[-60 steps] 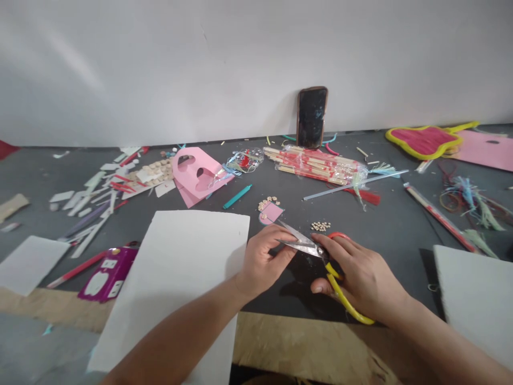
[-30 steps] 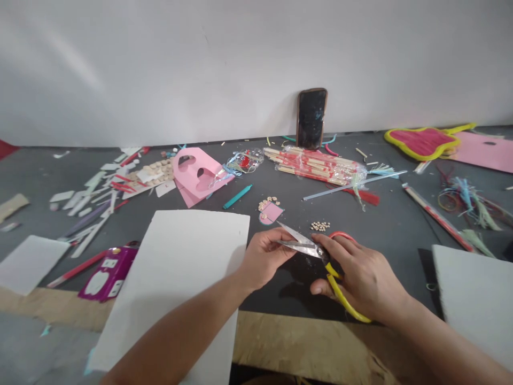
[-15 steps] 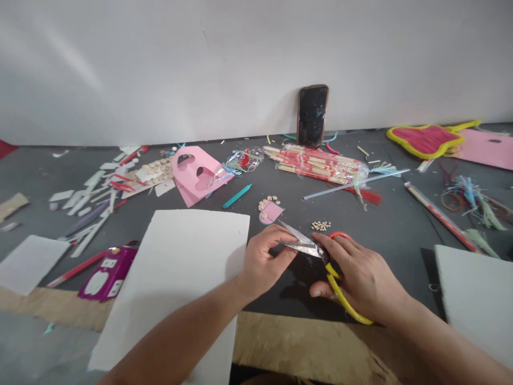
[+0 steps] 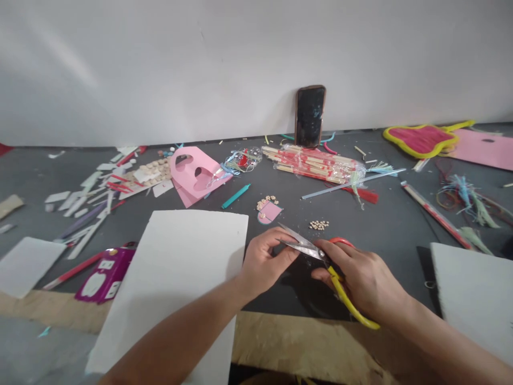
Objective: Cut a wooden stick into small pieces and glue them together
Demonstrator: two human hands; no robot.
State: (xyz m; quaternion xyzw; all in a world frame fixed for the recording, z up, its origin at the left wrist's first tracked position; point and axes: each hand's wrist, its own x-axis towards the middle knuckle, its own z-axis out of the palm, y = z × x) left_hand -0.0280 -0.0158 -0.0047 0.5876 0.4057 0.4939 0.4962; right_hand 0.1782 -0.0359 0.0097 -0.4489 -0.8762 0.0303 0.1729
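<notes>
My right hand (image 4: 364,280) grips scissors (image 4: 316,250) with one red and one yellow handle; the blades are slightly apart and point left. My left hand (image 4: 262,262) is pinched at the blade tips, holding something too small to make out. Both hands hover over the dark table (image 4: 401,224) near its front edge. A small pile of beige beads (image 4: 319,225) lies just beyond the scissors. A small pink card with beads (image 4: 268,212) lies beyond my left hand.
A large white sheet (image 4: 180,278) lies left of my hands, another white sheet (image 4: 473,294) at the right. A phone (image 4: 310,115) leans on the wall. A wrapped bundle of sticks (image 4: 316,162), pink cut-outs (image 4: 194,174), a purple packet (image 4: 106,272) and scraps lie around.
Both hands and the scissors have stayed in nearly the same spot; the view has shifted slightly and the right hand has moved a little lower.
</notes>
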